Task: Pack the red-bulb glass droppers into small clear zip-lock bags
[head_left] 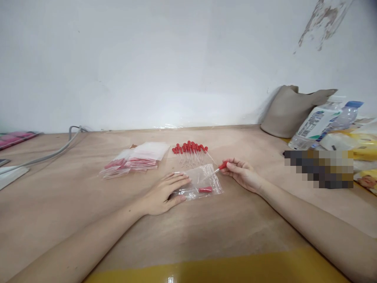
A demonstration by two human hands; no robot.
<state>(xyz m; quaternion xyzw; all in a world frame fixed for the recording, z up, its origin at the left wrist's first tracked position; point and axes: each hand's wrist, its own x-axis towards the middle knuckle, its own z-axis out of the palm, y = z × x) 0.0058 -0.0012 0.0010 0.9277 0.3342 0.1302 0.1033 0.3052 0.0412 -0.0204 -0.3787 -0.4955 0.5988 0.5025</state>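
Note:
My left hand (167, 192) lies flat with fingers outstretched on a clear plastic zip bag (193, 181), touching its left part. Inside or on that bag, near its right end, shows a dropper's red bulb (205, 189). My right hand (243, 175) pinches the red bulb of a dropper (223, 165), its thin clear tube pointing left over the bag's right end. I cannot tell how far the tube reaches into the bag. Behind the bag lies a row of several red-bulbed droppers (190, 147), tubes toward me. Left of them rests a pile of flat plastic bags (147, 153), with some red-bulbed pieces (118, 163) showing.
A grey cable (63, 147) crosses the table's left side near a pink object (17, 137). At the right stand a grey-brown container (294, 110), plastic bottles (316, 124) and yellow packaging (362, 145). A white wall (176, 67) bounds the table; yellow tape (206, 267) runs along the front.

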